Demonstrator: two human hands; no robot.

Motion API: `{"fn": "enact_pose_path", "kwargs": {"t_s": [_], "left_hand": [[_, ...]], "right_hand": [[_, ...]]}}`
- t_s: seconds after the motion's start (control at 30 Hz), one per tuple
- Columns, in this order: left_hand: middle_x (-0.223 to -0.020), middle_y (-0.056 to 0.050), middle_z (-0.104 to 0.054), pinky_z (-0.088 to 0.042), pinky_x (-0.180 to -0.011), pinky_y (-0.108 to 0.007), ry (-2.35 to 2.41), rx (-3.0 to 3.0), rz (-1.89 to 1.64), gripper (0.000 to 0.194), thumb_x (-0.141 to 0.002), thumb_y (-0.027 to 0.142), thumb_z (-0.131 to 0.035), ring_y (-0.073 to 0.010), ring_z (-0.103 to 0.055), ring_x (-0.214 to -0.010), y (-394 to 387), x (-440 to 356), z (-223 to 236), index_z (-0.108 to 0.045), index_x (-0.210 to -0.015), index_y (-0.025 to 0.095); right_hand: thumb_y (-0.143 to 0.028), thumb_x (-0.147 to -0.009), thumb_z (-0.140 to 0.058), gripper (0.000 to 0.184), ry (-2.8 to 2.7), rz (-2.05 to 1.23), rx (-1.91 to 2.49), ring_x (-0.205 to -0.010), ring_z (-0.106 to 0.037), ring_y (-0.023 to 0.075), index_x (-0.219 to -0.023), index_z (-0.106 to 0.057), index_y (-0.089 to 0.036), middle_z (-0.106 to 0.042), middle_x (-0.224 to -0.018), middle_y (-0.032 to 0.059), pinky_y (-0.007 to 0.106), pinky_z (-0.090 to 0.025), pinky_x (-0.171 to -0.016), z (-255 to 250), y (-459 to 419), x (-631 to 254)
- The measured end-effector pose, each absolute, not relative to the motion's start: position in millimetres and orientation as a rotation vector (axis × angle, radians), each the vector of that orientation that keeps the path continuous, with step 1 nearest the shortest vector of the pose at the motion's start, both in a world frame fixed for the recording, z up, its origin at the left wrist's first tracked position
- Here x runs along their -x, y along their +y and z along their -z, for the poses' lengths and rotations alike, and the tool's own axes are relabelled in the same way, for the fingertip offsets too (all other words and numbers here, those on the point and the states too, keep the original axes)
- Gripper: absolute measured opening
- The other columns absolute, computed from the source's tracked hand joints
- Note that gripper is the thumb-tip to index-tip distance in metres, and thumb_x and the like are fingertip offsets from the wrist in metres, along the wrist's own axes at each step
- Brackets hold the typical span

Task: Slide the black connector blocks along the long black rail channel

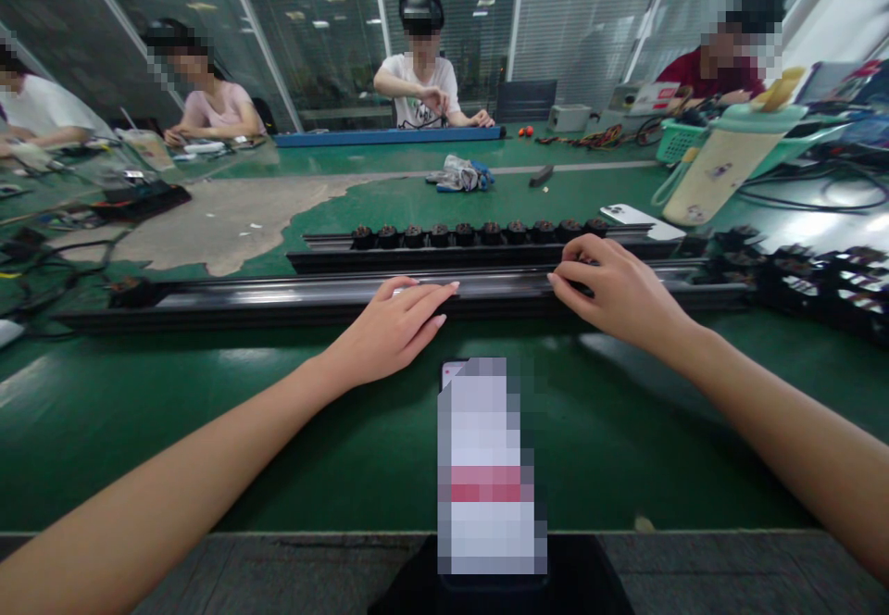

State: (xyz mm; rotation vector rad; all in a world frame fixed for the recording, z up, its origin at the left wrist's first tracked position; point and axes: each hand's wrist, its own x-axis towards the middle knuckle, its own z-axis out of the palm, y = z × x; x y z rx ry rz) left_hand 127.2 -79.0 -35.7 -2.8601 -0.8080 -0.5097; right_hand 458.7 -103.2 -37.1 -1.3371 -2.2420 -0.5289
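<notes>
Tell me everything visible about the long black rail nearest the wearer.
The near rail is a long, straight, black channel with a shiny, metal-looking inner strip. It lies crosswise on the green table, in front of a second rail. A dark part sits at its left end. The left hand appears to rest on its middle; the right hand is farther right, fingers bent at it, any held piece hidden.
</notes>
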Motion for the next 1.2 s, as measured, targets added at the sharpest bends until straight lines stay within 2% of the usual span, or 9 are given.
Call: {"fn": "enact_pose_path", "kwargs": {"t_s": [0.5, 1.2], "left_hand": [[-0.143, -0.014, -0.062, -0.034, -0.115, -0.044, -0.813, 2.862, 0.506, 0.045, -0.109, 0.031, -0.033, -0.0228, -0.060, -0.128, -79.0, -127.4, 35.6, -0.048, -0.148, 0.014], [-0.143, -0.014, -0.062, -0.034, -0.115, -0.045, -0.796, 2.849, 0.506, 0.045, -0.109, 0.031, -0.034, -0.0233, -0.060, -0.128, -78.6, -127.0, 36.8, -0.048, -0.147, 0.012]], "right_hand": [[-0.035, -0.100, -0.044, 0.036, -2.171, 0.525, 1.424, -0.086, -0.053, 0.0201, -0.085, -0.071, -0.018, -0.060, -0.104, 0.0127, 0.037, -0.043, -0.078, 36.5, -105.0, -456.7], [-0.038, -0.097, -0.047, 0.037, -2.062, 0.493, 1.556, -0.083, -0.055, 0.0196, -0.078, -0.071, -0.018, -0.063, -0.101, 0.0113, 0.036, -0.044, -0.074, 35.1, -103.5, -462.3]]}}
